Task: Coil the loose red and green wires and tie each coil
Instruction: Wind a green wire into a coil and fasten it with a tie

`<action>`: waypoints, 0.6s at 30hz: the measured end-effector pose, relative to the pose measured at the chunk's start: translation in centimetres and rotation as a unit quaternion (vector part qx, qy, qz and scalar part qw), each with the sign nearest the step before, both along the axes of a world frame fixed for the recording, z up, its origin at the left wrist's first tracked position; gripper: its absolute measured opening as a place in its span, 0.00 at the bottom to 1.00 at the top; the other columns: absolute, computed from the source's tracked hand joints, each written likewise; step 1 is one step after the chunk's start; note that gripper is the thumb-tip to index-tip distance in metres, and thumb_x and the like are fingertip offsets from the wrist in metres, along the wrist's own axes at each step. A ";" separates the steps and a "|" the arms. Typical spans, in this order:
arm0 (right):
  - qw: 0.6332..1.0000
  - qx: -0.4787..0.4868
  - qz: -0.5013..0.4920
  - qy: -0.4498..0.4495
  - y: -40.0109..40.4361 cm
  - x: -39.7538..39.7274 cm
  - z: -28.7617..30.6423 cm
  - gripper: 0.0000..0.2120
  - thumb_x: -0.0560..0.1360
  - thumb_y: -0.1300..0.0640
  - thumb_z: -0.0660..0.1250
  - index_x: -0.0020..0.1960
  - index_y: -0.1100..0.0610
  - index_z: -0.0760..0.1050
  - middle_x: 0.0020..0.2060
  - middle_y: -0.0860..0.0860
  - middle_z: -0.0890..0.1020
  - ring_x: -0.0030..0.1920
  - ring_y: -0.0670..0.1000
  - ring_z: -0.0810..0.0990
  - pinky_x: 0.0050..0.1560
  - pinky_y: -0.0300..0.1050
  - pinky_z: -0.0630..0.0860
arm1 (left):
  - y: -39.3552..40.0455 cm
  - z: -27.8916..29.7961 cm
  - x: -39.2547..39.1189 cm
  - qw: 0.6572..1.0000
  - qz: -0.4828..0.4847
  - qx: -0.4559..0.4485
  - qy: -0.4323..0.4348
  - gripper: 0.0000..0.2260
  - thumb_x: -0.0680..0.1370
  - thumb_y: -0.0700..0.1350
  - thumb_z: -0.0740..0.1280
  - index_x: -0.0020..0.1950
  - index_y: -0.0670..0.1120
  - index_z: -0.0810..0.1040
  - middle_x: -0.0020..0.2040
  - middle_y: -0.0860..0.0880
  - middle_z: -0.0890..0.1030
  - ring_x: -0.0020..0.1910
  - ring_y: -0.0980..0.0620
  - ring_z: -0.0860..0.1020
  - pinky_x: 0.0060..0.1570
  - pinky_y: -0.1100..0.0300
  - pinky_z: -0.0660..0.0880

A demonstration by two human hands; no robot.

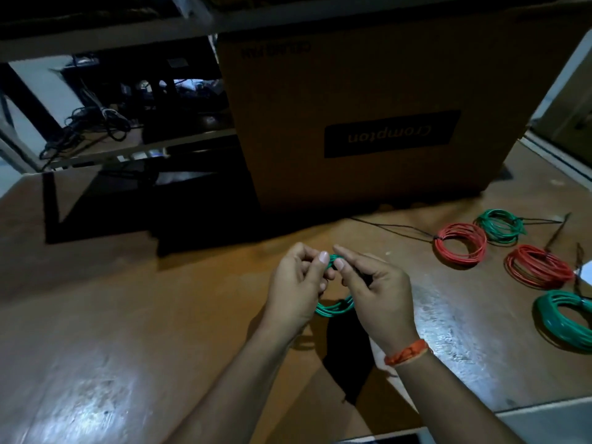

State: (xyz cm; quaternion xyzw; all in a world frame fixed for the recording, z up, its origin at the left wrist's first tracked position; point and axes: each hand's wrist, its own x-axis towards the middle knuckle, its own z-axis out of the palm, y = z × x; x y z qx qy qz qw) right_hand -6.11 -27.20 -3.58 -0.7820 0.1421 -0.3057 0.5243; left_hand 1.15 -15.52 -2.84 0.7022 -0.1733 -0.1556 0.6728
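I hold a small coil of thin green plastic-coated wire (334,307) upright just above the brown wooden counter (160,315), between both hands, so its top is free for tying. My left hand (296,291) pinches the top of the coil between thumb and forefinger to keep the loops bunched. My right hand (378,298), with an orange thread band at the wrist, is curled in against the same spot; it seems to be working a dark tie there, though the tie itself is too small to make out. To my right, well apart from my hands, four finished coils lie flat on the counter: a near red coil (539,267), a far red coil (460,245), a far green coil (499,230) and a near green coil (565,320), set aside out of the working space. A large brown cardboard box (384,91) stands behind.
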 end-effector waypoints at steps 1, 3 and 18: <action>1.000 0.004 -0.027 -0.007 0.3 -0.2 0.0 0.11 0.77 0.61 0.73 0.58 0.53 0.85 0.46 0.43 0.86 0.50 0.40 0.83 0.49 0.33 0.78 | 0.0 0.1 -0.1 1.000 -0.008 -0.007 0.005 0.06 0.83 0.45 0.66 0.47 0.46 0.74 0.35 0.50 0.81 0.30 0.57 0.74 0.33 0.62 0.69; 0.995 0.037 -0.088 -0.014 0.6 -0.8 -0.3 0.09 0.77 0.62 0.73 0.55 0.53 0.86 0.47 0.44 0.87 0.50 0.41 0.84 0.52 0.37 0.80 | -0.5 0.3 -0.8 0.999 -0.020 -0.015 0.020 0.06 0.83 0.46 0.66 0.50 0.44 0.75 0.37 0.49 0.83 0.32 0.57 0.76 0.34 0.61 0.71; 0.961 0.084 -0.252 0.072 -7.6 -13.1 -0.7 0.05 0.78 0.55 0.73 0.52 0.52 0.87 0.42 0.44 0.87 0.43 0.42 0.84 0.47 0.40 0.77 | -11.9 0.2 -8.1 0.966 -0.244 0.029 0.076 0.09 0.83 0.38 0.65 0.43 0.45 0.72 0.31 0.51 0.80 0.29 0.55 0.71 0.29 0.65 0.67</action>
